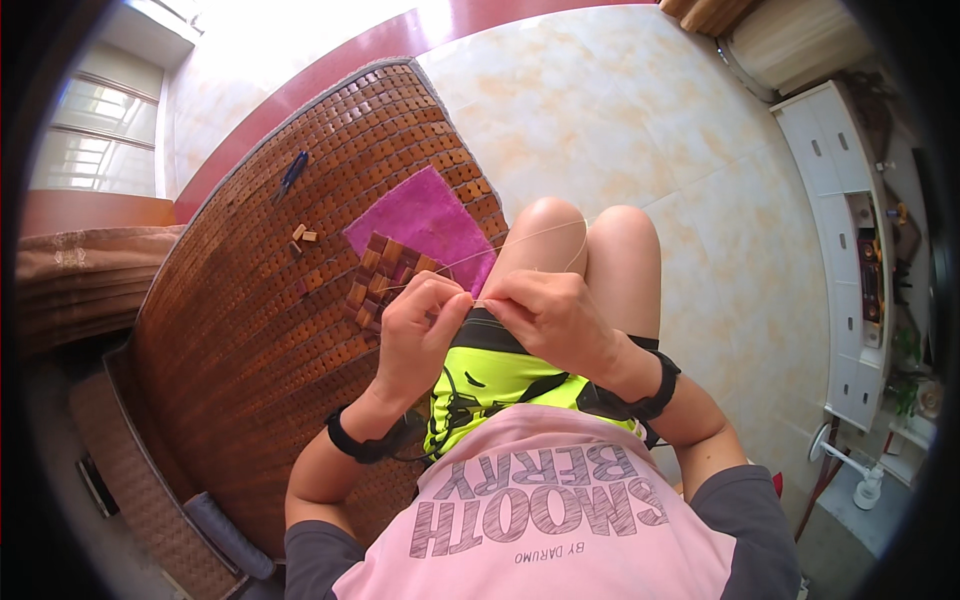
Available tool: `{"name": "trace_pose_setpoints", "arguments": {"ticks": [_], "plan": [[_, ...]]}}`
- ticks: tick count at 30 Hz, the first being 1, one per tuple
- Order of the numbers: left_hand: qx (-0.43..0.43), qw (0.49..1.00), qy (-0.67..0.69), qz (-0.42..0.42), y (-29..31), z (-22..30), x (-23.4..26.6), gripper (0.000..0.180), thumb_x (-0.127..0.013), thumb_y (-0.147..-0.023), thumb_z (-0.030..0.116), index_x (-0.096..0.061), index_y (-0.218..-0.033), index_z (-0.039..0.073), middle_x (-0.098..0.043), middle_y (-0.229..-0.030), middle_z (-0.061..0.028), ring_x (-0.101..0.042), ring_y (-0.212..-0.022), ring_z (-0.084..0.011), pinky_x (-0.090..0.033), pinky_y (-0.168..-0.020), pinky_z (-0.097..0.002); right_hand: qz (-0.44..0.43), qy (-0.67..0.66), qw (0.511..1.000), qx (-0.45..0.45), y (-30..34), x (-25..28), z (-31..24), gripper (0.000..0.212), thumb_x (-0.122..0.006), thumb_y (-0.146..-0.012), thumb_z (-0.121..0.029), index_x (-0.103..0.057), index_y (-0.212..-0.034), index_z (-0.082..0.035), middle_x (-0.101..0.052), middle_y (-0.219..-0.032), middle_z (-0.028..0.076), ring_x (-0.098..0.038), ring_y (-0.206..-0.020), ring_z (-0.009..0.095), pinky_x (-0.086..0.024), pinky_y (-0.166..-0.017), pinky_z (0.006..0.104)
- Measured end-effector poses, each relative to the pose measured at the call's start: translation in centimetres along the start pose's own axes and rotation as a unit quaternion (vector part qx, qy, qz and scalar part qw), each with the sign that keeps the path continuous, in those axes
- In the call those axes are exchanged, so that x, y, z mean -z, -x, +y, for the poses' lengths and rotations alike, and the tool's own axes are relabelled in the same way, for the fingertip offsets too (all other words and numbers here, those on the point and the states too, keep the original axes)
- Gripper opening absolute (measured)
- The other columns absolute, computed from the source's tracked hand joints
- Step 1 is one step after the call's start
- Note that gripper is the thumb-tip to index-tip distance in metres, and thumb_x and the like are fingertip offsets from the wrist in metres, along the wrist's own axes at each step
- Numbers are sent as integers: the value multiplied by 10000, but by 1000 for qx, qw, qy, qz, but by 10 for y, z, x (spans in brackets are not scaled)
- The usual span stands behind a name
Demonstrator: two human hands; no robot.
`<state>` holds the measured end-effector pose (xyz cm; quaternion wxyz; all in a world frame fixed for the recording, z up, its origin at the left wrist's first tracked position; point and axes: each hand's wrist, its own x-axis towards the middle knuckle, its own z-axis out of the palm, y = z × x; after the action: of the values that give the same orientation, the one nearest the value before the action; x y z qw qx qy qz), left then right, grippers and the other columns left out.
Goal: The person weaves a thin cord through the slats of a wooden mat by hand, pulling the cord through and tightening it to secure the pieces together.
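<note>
My left hand (418,318) and my right hand (548,308) meet above my lap, fingertips almost touching. Each is closed in a pinch on a thin pale thread (521,238). The thread loops out over my thighs and back, and another stretch runs by my left hand toward a small patch of wooden tiles (372,272). That patch, in light and dark brown squares, lies just left of my left hand, partly over a magenta cloth (425,208). My fingers hide the exact spot where the thread is pinched.
Under the cloth spreads a brown tile mat (250,340) on a seat. Several small wooden pieces (302,237) and a blue-handled tool (292,174) lie on it. A white cabinet (822,150) stands at the right, across the pale tiled floor (720,230).
</note>
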<state>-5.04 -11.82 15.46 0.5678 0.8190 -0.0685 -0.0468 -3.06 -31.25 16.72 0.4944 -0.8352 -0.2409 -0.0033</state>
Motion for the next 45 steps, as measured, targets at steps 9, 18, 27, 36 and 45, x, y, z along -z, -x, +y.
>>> {"name": "trace_pose_setpoints", "arguments": {"ticks": [9,18,27,36,45], "plan": [[62,960,271,-20,3,-4,-6,76,-616,-906,-50,-601,-973,-18,-647,-896,-61,-629,-829,-120,-509,-756,-231,52,-56,997,12,-8,8,-9,56,-741,-800,-52,-699,-834,-38,-648,-714,96,-644,-601,228,-502,-551,315],[116,938,325,-40,0,-3,-6,126,-653,-876,-73,-614,-988,-30,-684,-933,-76,-660,-872,-119,-543,-794,-231,77,-15,996,53,-7,2,-8,105,-769,-766,-71,-670,-791,-47,-584,-686,70,-606,-586,220,-485,-522,321],[110,936,332,-37,1,-10,-10,93,-666,-876,-51,-680,-963,-21,-699,-912,-42,-630,-857,-65,-522,-775,-206,87,41,990,106,-7,-6,-7,174,-742,-780,-92,-580,-726,-62,-487,-632,54,-550,-533,224,-456,-464,351],[111,937,328,-34,3,-13,-11,98,-663,-882,-43,-684,-976,-26,-698,-903,-33,-628,-848,-58,-517,-769,-199,88,56,988,117,-6,-8,-5,223,-725,-798,-91,-532,-689,-65,-480,-626,54,-551,-530,216,-460,-453,346],[114,940,321,-29,2,-10,-11,93,-658,-886,-44,-681,-974,-31,-694,-898,-31,-622,-838,-56,-516,-759,-200,89,72,986,122,-6,-9,-5,225,-719,-805,-101,-528,-690,-67,-484,-633,53,-555,-536,217,-466,-456,349]]}}
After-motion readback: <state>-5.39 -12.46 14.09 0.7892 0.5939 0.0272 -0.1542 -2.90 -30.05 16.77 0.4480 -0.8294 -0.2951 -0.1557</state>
